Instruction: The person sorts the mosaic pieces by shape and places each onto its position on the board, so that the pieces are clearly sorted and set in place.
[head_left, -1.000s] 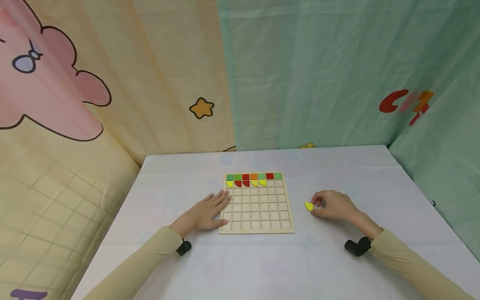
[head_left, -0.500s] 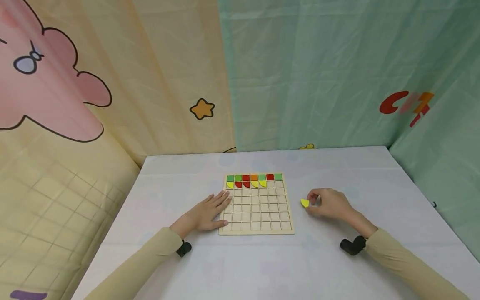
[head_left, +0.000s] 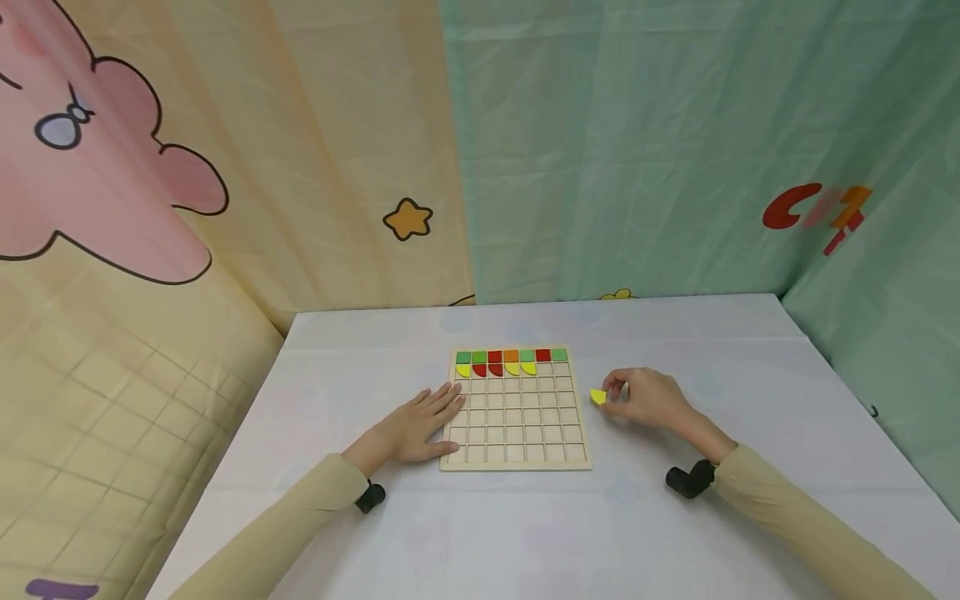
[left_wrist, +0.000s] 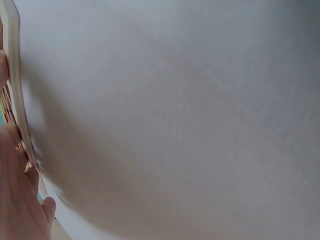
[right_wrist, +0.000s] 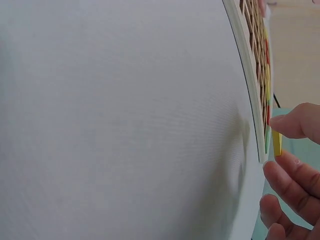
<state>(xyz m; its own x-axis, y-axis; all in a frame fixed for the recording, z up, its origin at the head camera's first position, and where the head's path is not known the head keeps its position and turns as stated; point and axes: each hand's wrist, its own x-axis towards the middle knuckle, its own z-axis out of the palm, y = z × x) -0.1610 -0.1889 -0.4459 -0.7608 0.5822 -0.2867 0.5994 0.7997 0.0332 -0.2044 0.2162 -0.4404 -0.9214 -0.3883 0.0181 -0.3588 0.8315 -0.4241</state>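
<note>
A square wooden grid board (head_left: 517,425) lies on the table. Its top row holds green, red and orange square tiles, and the second row has several yellow and red quarter-circle tiles from the left. My left hand (head_left: 416,423) rests flat with spread fingers on the board's left edge; the left wrist view shows its fingertips along the wooden rim (left_wrist: 14,75). Just right of the board, my right hand (head_left: 648,397) pinches a yellow quarter-circle tile (head_left: 597,397) between thumb and fingers. In the right wrist view the yellow tile (right_wrist: 277,143) appears edge-on beside the thumb.
A white cloth covers the table (head_left: 480,533). Behind it hang a yellow curtain (head_left: 337,150) and a green curtain (head_left: 615,150) with printed figures. Black wrist cameras (head_left: 690,479) sit by both sleeves.
My right hand has moved left and slightly away from me, bringing the yellow quarter-circle tile closer to the board's right edge. The left hand stays on the board.
</note>
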